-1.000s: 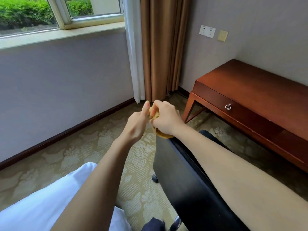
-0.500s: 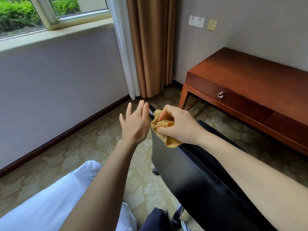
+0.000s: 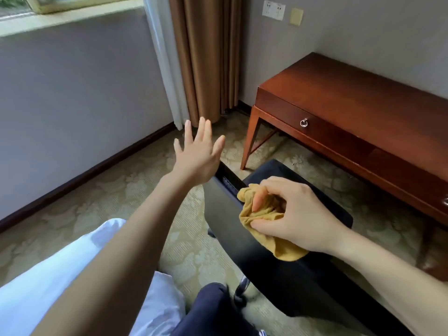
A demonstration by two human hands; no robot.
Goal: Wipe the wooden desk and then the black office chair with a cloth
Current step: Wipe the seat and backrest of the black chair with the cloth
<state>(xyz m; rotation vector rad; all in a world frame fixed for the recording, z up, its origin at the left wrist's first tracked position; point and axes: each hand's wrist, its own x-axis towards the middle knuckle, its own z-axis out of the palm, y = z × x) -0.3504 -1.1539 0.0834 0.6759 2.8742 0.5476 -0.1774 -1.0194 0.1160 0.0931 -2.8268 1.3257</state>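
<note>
My right hand [image 3: 294,214] grips a bunched yellow cloth [image 3: 264,221] and presses it onto the top edge of the black office chair's backrest [image 3: 232,229]. My left hand [image 3: 197,154] hovers open with fingers spread, just left of the backrest's far corner, touching nothing. The chair's black seat [image 3: 339,212] shows beyond my right hand. The wooden desk [image 3: 358,98], reddish brown with a ring-pull drawer, stands against the wall at the right, behind the chair.
Brown and white curtains [image 3: 194,57] hang in the corner beside a window sill. Patterned carpet [image 3: 121,197] covers the floor left of the chair. My white shirt and dark trouser leg [image 3: 213,309] fill the bottom; a chrome chair leg sits by my knee.
My right hand has slid the cloth along the backrest's top edge toward me. My left hand let go of the cloth, opened and drew apart to the left.
</note>
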